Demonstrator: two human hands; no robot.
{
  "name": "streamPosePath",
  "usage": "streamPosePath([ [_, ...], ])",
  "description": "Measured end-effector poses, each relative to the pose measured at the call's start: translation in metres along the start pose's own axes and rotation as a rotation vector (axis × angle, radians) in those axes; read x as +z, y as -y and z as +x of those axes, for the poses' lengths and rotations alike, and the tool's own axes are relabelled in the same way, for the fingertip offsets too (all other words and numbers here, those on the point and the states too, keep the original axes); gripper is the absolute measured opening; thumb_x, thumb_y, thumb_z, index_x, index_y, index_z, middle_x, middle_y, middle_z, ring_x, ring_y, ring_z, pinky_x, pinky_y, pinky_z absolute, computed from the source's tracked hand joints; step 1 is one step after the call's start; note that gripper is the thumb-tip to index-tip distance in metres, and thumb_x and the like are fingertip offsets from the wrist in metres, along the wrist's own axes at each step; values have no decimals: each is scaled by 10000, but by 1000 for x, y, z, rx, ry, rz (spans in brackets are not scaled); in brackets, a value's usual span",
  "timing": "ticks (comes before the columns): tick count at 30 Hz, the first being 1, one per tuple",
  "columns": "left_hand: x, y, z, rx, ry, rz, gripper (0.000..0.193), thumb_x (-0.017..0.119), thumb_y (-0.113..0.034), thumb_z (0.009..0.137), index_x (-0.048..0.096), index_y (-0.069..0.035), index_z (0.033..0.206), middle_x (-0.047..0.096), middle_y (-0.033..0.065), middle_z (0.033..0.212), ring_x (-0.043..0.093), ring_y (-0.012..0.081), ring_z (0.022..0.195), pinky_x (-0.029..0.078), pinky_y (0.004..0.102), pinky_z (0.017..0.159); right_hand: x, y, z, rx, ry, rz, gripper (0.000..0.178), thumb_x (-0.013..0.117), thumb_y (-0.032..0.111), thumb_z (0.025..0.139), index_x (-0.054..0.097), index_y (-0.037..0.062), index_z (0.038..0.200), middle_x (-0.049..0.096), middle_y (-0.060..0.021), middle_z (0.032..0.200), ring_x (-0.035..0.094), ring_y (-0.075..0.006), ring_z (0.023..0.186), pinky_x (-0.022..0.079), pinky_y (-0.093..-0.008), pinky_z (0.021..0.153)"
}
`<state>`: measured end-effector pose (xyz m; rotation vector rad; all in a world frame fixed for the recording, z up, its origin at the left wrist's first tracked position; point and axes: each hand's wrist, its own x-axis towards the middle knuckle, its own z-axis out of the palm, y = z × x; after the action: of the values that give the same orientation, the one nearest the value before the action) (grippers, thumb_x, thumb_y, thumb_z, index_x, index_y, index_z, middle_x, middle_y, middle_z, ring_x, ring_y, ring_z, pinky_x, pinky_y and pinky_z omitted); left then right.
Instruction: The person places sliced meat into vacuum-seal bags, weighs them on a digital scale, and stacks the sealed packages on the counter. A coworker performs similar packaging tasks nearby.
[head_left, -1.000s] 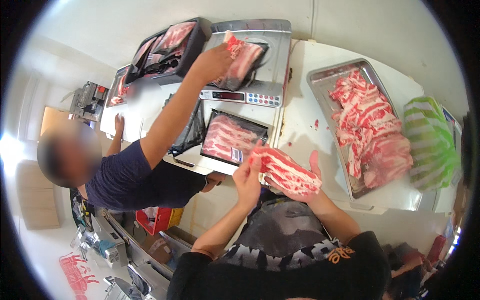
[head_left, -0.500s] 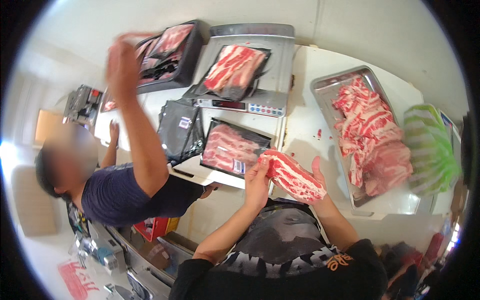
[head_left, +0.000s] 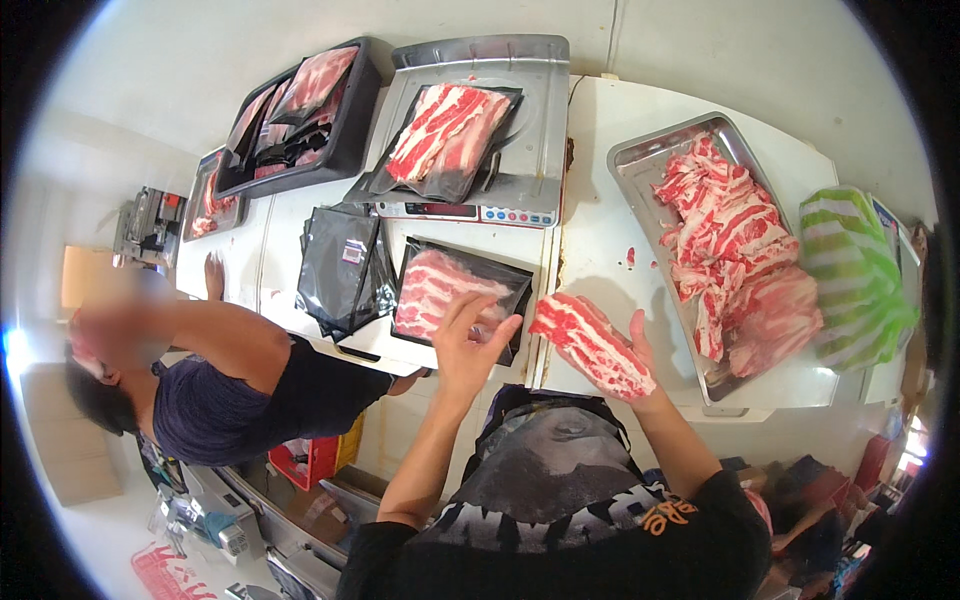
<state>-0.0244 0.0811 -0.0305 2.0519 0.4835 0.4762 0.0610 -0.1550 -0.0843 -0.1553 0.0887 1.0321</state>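
Observation:
My left hand (head_left: 468,345) hovers over or touches the near edge of a black-backed pack of meat slices (head_left: 428,290); its fingers are apart and nothing is in it. My right hand (head_left: 643,372) holds a layered stack of fatty meat slices (head_left: 590,345) from beneath, with the thumb up along its right side. To the right of that stack, a steel tray (head_left: 632,160) carries a heap of loose, marbled slices (head_left: 735,230). Another black-backed meat pack (head_left: 450,140) rests on the weighing scale (head_left: 535,130) behind.
Flat black bags (head_left: 345,265) lie left of the near pack. A black crate (head_left: 362,80) with several meat packs stands at the far left, beside a small tray (head_left: 210,215). A green-and-white striped bag (head_left: 855,285) sits far right. At the left, a co-worker (head_left: 230,370) leans in.
My left hand has let go of the meat stack and moved left over the near pack. The right hand keeps the stack. The co-worker's raised arm has come down toward their head.

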Motion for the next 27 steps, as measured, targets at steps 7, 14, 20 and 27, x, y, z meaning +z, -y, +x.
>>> streamPosePath([
  [7, 12, 33, 6, 186, 269, 319, 225, 779, -109, 848, 577, -27, 791, 607, 167, 720, 655, 346, 652, 487, 433, 576, -15, -26, 29, 91, -4, 186, 824, 440, 593, 1077, 250, 41, 1659, 324, -169, 1696, 338, -311, 1560, 236, -475, 1310],
  [14, 2, 39, 19, 244, 374, 173, 101, 644, -53, 848, 554, -10, 837, 629, 211, 753, 651, 439, 713, 507, 519, 631, -62, -80, 124, 293, -34, 326, 489, 486, 346, 1089, 583, 10, 1429, 718, -159, 1297, 711, -320, 1131, 534, -469, 1061],
  [20, -9, 31, 21, 199, 397, 78, 50, 617, -54, 877, 616, -13, 905, 668, 209, 803, 684, 437, 762, 553, 532, 671, -19, -104, 175, 251, 23, 281, 488, 469, 320, 1100, 543, 8, 1468, 669, -171, 1368, 667, -323, 1212, 506, -472, 1100],
  [27, -23, 48, 14, 305, 597, 126, 90, 661, -63, 845, 637, -14, 916, 663, 207, 827, 686, 439, 753, 558, 530, 706, -5, -121, 206, 261, -81, 292, 484, 439, 291, 1114, 504, 10, 1502, 619, -181, 1434, 620, -333, 1283, 476, -478, 1137],
])
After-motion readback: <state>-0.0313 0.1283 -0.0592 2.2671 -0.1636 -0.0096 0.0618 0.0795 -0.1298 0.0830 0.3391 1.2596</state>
